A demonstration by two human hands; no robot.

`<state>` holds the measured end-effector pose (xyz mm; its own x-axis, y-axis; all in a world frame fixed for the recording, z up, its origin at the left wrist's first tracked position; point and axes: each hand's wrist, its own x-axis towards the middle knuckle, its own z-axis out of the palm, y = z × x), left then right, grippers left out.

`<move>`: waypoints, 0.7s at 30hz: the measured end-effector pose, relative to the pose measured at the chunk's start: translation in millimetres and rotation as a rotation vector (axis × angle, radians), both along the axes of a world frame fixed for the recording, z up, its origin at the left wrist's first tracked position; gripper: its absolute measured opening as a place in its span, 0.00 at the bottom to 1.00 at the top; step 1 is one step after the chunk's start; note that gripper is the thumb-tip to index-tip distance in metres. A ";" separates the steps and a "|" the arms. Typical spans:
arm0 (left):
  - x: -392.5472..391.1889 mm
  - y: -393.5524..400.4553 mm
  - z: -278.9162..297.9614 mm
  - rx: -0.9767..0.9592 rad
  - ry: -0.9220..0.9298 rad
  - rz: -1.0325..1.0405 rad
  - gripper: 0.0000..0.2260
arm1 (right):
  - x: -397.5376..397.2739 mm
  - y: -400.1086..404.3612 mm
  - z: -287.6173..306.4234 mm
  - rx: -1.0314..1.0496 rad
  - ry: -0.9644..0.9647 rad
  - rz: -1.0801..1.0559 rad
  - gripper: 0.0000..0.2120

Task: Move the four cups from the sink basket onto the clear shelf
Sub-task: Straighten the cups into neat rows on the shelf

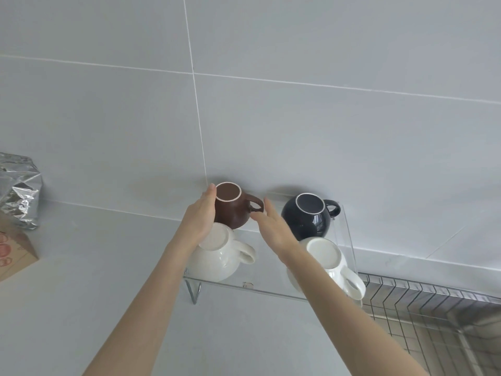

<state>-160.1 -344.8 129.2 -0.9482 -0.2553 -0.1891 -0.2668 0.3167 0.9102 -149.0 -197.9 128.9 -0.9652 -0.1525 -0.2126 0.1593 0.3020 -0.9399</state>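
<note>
While my view tilts up along the grey tiled wall (298,118), I see the clear acrylic shelf (271,290) beside the wire sink basket (433,308), carrying all four upturned cups: two round white ceramic cups (217,260) in front, a glossy black cup (307,217) and a brown ceramic cup (231,206) behind. My left hand (199,217) lies flat and open against the brown cup's side. My right hand (273,226) hovers open by its handle, gripping nothing.
</note>
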 end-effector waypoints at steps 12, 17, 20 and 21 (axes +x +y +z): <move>12.2 109.7 -10.4 0.237 -0.009 -0.279 0.12 | -21.9 135.2 13.5 0.469 0.106 -0.209 0.25; 8.8 119.5 -31.3 0.255 -0.064 -0.307 0.27 | -15.7 147.2 -9.0 0.462 0.095 -0.137 0.28; 6.1 119.0 -34.5 0.248 -0.052 -0.312 0.26 | -10.9 151.8 -15.2 0.427 0.105 -0.159 0.28; 4.6 118.7 -34.8 0.249 -0.048 -0.316 0.26 | -8.5 153.0 -15.8 0.416 0.113 -0.164 0.28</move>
<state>-155.5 -226.1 94.4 -0.9613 0.1066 -0.2542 -0.2356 0.1610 0.9584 -157.5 -44.9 113.1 -0.9900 0.0805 -0.1158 0.1404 0.6369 -0.7580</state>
